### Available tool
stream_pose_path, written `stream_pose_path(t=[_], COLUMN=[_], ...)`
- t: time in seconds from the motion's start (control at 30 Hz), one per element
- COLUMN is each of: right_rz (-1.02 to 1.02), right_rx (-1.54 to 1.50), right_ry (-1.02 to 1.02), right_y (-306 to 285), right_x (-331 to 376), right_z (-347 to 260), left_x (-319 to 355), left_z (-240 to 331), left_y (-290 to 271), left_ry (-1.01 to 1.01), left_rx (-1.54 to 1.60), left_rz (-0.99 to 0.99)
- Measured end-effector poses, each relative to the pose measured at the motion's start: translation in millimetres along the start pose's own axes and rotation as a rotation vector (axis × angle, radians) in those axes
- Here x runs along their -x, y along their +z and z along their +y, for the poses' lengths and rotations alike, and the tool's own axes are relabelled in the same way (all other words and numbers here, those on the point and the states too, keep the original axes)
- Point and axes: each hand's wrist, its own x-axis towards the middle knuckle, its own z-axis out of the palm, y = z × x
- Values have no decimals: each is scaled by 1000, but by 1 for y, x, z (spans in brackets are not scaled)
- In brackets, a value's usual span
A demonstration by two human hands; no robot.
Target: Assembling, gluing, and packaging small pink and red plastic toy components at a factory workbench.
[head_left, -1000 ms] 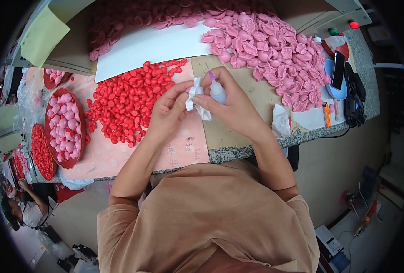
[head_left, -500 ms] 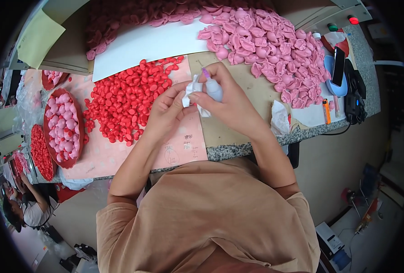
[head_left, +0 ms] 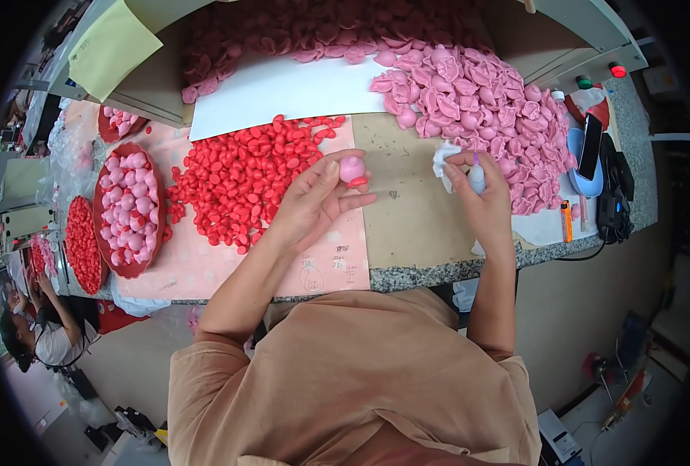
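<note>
Between the thumb and fingers of my left hand (head_left: 307, 206) is a round pink piece (head_left: 351, 168) with a small red piece (head_left: 357, 182) at its lower side. My left hand is closed on it, beside a heap of glossy red pieces (head_left: 240, 182). Off to the right, my right hand (head_left: 484, 213) is closed around a small translucent squeeze bottle (head_left: 477, 180) with a purple tip. The same hand pinches a crumpled white tissue (head_left: 445, 159). Just beyond it spreads a pile of pink shell-like pieces (head_left: 469, 97).
At the left stand a red oval basket (head_left: 161, 203) of pink-and-red pieces and another basket of red pieces (head_left: 85, 245). A phone (head_left: 590, 147) rests on a blue tray (head_left: 582, 185) at the right, near an orange lighter (head_left: 566, 221). Another person (head_left: 53, 342) works at far left.
My hands have drawn apart: the right moved rightward with the bottle and tissue. The pink piece in my left hand has come into clear sight. The view has shifted slightly.
</note>
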Motion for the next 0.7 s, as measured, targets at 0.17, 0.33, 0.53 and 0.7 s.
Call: stream_pose_path(t=[0.17,0.33,0.53,0.7], right_rz=[295,257,180,-8], right_rx=[289,354,32,-264], right_ry=[-326,-264,-64,-144], right_y=[18,16,22,49], right_x=[0,-4,0,1], right_z=[-10,0,-5,-39], left_x=[0,0,0,0], left_z=[-2,-1,-2,-6], left_y=[4,5,6,4], left_ry=[23,79,96,77], left_rx=[-71,-68,-143,-187], left_rz=[69,63,88,74])
